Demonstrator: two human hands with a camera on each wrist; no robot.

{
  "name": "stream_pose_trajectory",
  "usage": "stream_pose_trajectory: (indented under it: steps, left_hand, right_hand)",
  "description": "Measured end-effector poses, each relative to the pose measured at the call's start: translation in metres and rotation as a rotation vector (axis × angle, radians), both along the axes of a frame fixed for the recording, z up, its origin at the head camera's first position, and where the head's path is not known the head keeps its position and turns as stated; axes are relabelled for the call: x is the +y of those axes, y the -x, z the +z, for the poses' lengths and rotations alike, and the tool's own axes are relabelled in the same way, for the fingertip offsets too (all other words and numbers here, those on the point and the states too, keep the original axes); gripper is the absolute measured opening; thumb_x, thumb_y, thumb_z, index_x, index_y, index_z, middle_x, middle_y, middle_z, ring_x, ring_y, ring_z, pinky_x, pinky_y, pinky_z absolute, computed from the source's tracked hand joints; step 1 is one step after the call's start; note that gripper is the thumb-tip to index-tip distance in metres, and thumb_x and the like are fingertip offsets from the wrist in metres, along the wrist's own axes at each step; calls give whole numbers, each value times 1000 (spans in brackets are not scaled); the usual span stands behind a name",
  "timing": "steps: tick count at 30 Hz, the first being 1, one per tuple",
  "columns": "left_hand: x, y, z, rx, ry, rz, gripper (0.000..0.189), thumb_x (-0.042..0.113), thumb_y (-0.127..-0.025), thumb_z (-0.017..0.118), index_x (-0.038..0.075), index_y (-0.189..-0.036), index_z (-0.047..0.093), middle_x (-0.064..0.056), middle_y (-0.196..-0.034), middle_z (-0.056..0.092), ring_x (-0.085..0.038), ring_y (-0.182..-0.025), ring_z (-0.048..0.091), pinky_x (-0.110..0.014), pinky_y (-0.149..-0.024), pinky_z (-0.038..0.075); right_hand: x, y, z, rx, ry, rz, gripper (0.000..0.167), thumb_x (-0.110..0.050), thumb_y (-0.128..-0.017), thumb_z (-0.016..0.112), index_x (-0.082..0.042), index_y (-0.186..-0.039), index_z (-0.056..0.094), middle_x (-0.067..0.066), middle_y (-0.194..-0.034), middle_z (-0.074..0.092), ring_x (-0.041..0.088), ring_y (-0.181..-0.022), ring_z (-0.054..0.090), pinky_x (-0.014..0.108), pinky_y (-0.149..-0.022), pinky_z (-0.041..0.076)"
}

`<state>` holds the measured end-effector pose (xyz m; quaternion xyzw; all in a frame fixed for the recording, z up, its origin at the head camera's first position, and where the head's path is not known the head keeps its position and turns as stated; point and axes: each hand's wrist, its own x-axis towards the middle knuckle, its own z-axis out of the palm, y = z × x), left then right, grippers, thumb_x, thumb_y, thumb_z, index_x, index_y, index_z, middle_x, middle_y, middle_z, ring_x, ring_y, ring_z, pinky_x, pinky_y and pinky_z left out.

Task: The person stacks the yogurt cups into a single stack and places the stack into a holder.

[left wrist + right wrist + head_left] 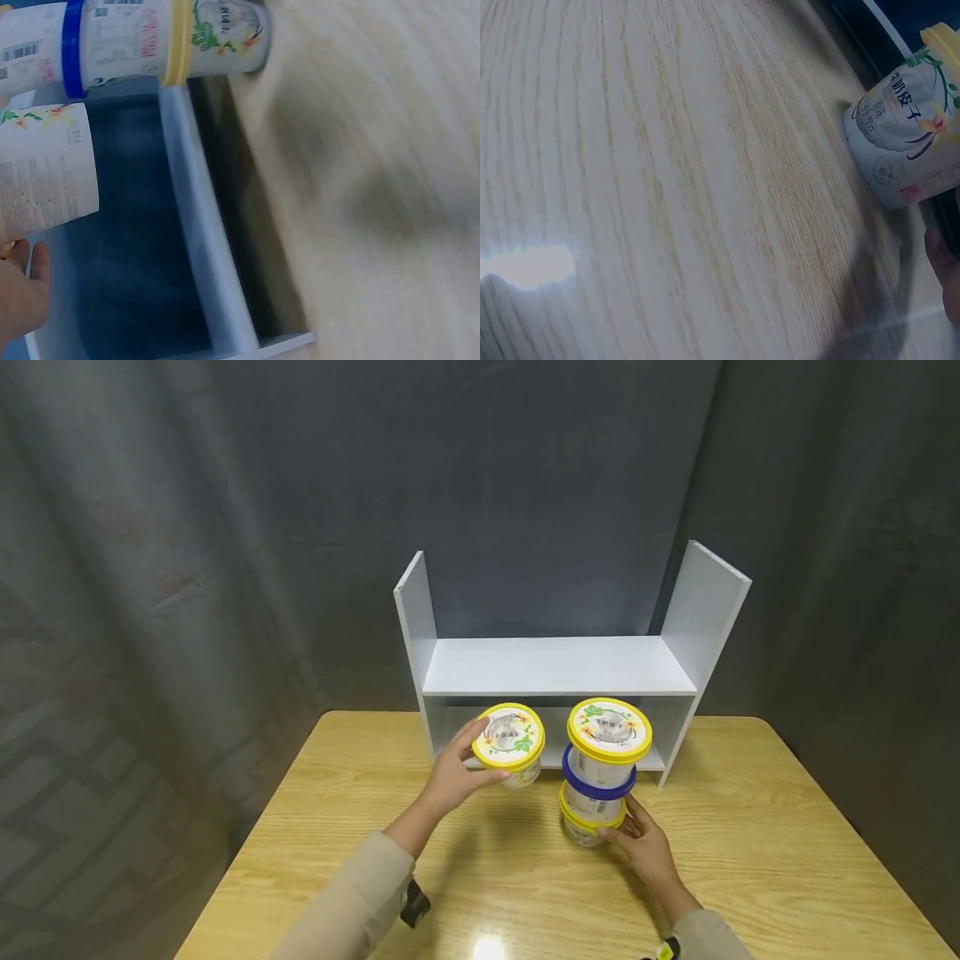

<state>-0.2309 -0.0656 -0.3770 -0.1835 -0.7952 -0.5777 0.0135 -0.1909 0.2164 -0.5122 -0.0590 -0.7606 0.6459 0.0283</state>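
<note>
My left hand (457, 774) holds a white tub with a yellow lid (512, 735) in the air, thumb and fingers on either side of its rim. The tub's printed side (45, 172) shows in the left wrist view. Right of it rises a stack of three tubs: a yellow-lidded one (610, 729) on top, a blue-lidded one (592, 805) in the middle, a yellow-lidded one (581, 835) at the bottom. My right hand (647, 847) grips the lowest tub near its lid. Whether that tub's base (877, 180) touches the table cannot be told.
Behind the tubs stands a white two-level shelf (558, 666) with raised side panels. The wooden table (345, 793) extends to both sides. Dark grey curtains (540, 493) hang behind and at the sides.
</note>
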Motion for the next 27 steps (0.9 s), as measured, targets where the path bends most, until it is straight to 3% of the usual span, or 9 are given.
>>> stream_pose_trajectory:
  steps: [5,11,14,20,27]
  left_hand:
    - [-3,13,-4,45,36,15,84,27,-60,78,20,-132,36,-4,-139,23,-27,-108,43,-42,-85,40]
    - [-2,17,10,82,24,5,85,26,-59,79,23,-132,36,3,-138,25,-22,-107,44,-51,-94,27]
    - [0,18,20,87,31,2,85,25,-59,79,25,-132,36,5,-138,24,-20,-108,44,-51,-96,22]
    - [3,19,41,82,-8,-41,84,19,-61,78,23,-132,35,6,-138,25,-21,-109,43,-45,-94,30]
    - [9,3,82,91,-13,-73,79,10,-66,74,12,-133,33,-6,-140,22,-24,-113,41,-41,-96,29]
  right_hand:
    - [0,1,0,0,15,-1,84,-12,-72,69,-5,-137,16,21,-134,28,33,-117,34,17,-80,42]
    - [1,1,-1,-15,27,8,85,-13,-72,69,-6,-138,16,20,-135,27,31,-118,34,17,-80,42]
    - [0,1,-1,-9,23,11,85,-13,-72,69,-6,-138,16,20,-135,27,31,-117,34,17,-80,42]
    - [0,0,-2,-1,27,13,84,-12,-73,68,-5,-138,15,19,-136,26,32,-118,32,14,-79,41]
    - [0,-1,-2,17,33,13,83,-10,-73,68,-3,-137,16,19,-136,24,33,-118,31,14,-79,40]
